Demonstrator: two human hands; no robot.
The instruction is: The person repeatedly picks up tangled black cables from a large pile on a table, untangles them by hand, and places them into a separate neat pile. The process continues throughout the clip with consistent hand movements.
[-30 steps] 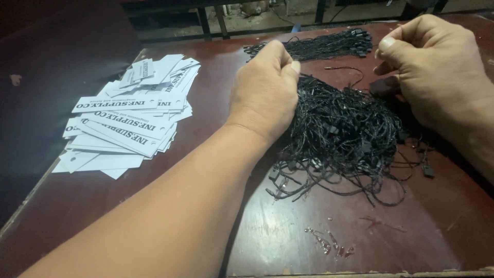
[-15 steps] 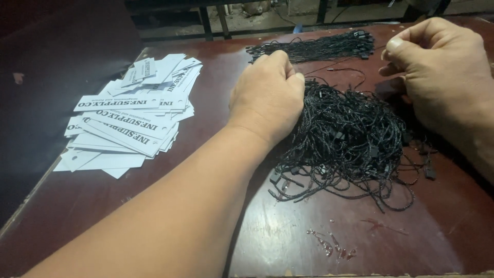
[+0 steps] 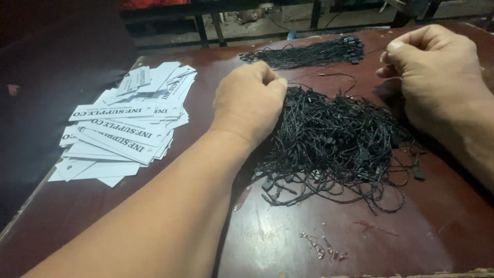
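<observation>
At the centre of the frame the left hand [image 3: 250, 103] rested curled, knuckles up, on the left edge of a tangled pile of black strings [image 3: 337, 141] lying on the dark table [image 3: 288, 242]; its fingertips were hidden, so whether they pinched anything could not be told. At the upper right the right hand [image 3: 437, 72] was closed, thumb pressed to forefinger, apparently pinching one thin string. A straighter bundle [image 3: 309, 53] lay at top centre. White paper tags [image 3: 128, 126] were heaped at the left. Small pins [image 3: 321, 247] lay near the bottom edge.
</observation>
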